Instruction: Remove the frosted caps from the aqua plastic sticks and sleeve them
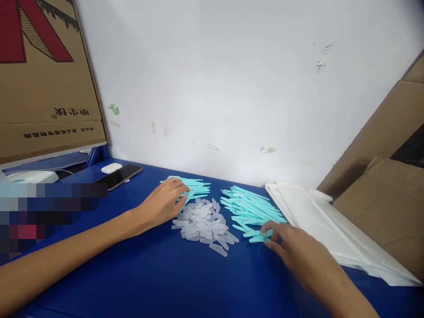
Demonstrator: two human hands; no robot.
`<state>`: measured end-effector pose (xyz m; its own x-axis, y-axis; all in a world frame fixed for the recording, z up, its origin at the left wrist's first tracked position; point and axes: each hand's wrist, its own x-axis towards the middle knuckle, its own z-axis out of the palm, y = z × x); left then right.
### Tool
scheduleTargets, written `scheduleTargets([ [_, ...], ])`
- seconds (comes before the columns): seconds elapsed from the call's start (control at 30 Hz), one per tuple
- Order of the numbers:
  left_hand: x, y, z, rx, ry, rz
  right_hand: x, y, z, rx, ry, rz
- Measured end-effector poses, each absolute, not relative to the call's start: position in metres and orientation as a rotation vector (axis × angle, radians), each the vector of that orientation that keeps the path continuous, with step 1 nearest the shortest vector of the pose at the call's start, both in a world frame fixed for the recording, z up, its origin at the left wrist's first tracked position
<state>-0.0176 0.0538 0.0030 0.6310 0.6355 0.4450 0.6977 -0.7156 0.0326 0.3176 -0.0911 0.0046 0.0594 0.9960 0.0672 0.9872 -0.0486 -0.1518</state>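
My left hand (167,196) curves over the left pile of slim turquoise plastic sticks (200,184), its thumb and fingers closing around a stick that slants out toward the right. Beside it, in the middle, lies a heap of small frosted, see-through plastic covers (202,223), flat and tapered. The right pile of turquoise plastic sticks (248,203) points away from me. At its near end my right hand (294,249) pinches the flat, broader end of a turquoise stick (260,238) between thumb and fingers. Part of that stick is hidden by the fingers.
Everything lies on a blue tabletop (185,282) against a white wall (212,88). A phone (121,176) and a white case (111,168) are at the back left. White plastic bags (318,225) are stacked right, beside cardboard (384,212). A printed carton (46,88) stands left.
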Motion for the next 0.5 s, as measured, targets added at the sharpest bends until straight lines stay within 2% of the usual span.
scheduleTargets([
  [0.27, -0.002, 0.003, 0.019, -3.041, -0.54, -0.571, 0.307, -0.091, 0.006, -2.086, -2.117, -0.013],
  [0.5, 0.002, 0.001, 0.009, -3.029, -0.487, -0.557, 0.3, -0.089, 0.019, -1.809, -2.065, -0.445],
])
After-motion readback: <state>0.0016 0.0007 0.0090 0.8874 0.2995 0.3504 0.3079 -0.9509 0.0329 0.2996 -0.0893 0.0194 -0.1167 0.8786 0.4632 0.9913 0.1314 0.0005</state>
